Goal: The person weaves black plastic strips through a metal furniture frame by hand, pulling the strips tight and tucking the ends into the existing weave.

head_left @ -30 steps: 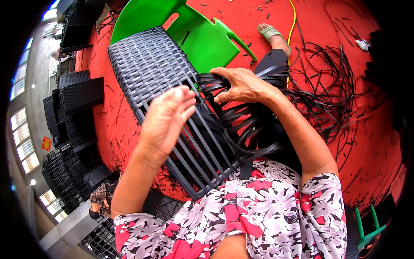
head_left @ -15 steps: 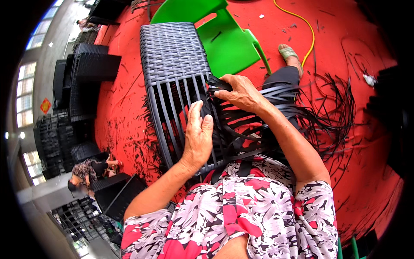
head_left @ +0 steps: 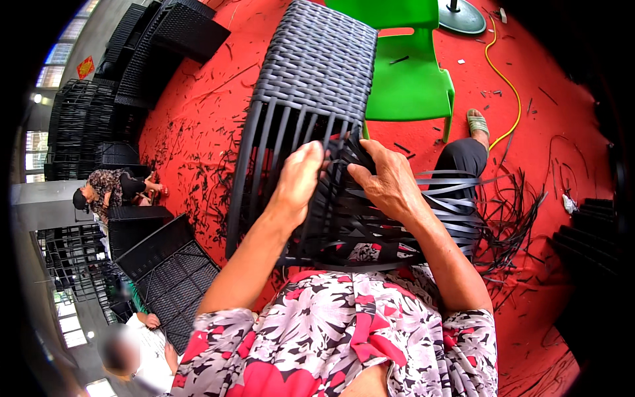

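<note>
A dark grey wicker panel stands in front of me, woven tightly at its far end. Closer to me, bare ribs run along its frame. Over these ribs is my left hand, its fingertips smeared by motion, so their grip is unclear. My right hand is at the panel's right edge, thumb and forefinger closed around black strips beside the weave. Long loose strips trail rightward from the frame, across my right leg.
Beyond the panel stands a green chair. A yellow cable curves over the red floor, which is littered with strip scraps. At left are stacked dark wicker pieces, a crouching person and another person in white.
The view has shifted, so panel and chair sit farther right and higher. My left hand has moved closer to my right hand, which stays by the strips at the panel's edge.
</note>
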`<state>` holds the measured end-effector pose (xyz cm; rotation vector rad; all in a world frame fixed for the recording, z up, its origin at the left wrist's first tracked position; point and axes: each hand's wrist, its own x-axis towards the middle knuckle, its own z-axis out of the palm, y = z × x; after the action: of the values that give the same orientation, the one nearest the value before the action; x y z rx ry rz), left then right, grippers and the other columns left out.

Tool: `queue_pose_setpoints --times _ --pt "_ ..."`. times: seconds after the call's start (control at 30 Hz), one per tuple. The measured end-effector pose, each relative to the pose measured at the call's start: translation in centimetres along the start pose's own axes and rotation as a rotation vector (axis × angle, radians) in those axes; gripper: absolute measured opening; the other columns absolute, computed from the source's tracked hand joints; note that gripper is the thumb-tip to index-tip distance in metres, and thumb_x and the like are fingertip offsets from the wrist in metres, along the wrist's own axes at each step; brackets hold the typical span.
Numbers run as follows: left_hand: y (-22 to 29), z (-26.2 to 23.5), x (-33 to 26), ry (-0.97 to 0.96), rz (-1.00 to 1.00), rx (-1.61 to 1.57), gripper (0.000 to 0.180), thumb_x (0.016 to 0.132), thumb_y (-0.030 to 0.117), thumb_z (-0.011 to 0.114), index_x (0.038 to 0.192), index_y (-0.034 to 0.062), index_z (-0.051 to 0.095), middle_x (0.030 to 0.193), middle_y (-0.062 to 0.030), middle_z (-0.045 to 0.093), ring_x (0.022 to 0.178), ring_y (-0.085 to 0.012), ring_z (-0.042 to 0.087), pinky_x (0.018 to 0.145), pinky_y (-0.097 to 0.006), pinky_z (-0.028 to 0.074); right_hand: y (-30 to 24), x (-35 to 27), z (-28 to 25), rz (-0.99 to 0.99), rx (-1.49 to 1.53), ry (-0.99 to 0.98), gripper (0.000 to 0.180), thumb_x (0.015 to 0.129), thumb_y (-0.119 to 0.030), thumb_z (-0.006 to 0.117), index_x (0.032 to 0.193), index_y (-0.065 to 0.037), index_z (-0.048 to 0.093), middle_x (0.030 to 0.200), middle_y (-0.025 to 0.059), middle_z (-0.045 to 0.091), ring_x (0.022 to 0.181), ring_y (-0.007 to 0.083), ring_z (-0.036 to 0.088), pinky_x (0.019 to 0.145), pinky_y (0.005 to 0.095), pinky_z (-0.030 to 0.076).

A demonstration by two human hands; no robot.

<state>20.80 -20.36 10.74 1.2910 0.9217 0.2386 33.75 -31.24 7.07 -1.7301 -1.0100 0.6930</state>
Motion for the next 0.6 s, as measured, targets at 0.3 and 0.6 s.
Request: queue_pose_setpoints --times 0.3,0.6 --pt "-3.4 0.6 4.9 -0.097 -0.138 0.002 0.028 0.092 0.030 0.052 0.100 0.0044 0.060 0.090 -0.0013 0.063 0.079 -0.0097 0.059 0.066 -0.024 0.049 2.9 -1.1 -1.9 0.078 0.026 -0.108 0.045 0.080 -0.022 0.063 0.114 0.006 0.052 0.095 0.0244 0.062 0.089 0.0350 0.062 0.078 0.0386 0.047" --pt "-2.4 1.6 5.0 0.031 -0.156 0.088 0.012 0.088 0.018 0.057 0.089 0.0072 0.061 0.078 0.0017 0.063 0.065 -0.0073 0.058 0.054 -0.022 0.047 4.6 -1.8 -1.7 -0.055 -0.036 -0.027 0.057 0.081 -0.018 0.061 0.130 -0.004 0.037 0.087 0.0256 0.060 0.083 0.0410 0.059 0.071 0.0453 0.045"
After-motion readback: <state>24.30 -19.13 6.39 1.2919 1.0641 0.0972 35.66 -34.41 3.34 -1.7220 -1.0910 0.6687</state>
